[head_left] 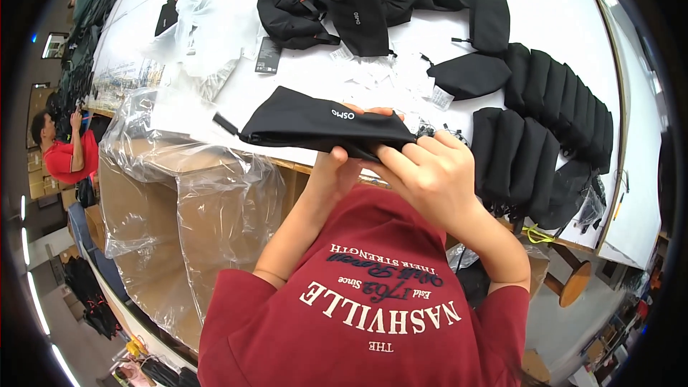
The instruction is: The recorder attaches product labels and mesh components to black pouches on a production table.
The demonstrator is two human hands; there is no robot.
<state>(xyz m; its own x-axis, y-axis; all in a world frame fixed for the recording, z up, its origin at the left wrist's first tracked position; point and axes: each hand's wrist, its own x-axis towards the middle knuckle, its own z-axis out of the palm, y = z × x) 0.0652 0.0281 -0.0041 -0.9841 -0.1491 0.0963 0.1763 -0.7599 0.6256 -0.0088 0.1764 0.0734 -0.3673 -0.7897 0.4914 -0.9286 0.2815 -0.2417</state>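
A long black fabric pouch (pixel 301 122) with a small white print is held level above the table's near edge. A drawcord with a black toggle (pixel 226 123) sticks out at its left end. My left hand (pixel 342 165) grips the pouch from below, thumb on the near side and fingertips showing over the far side. At the pouch's right end my right hand (pixel 433 168) is closed on the near edge, its index finger pressed at a fold or opening. Whether anything is inside the pouch cannot be seen.
Stacked black pouches (pixel 559 93) line the table's right side. Loose black bags (pixel 358 0) lie at the back, near a black tag (pixel 269 55) and clear plastic bags (pixel 208 36). A plastic-lined carton (pixel 193 201) stands front left. Another person (pixel 68 143) is at far left.
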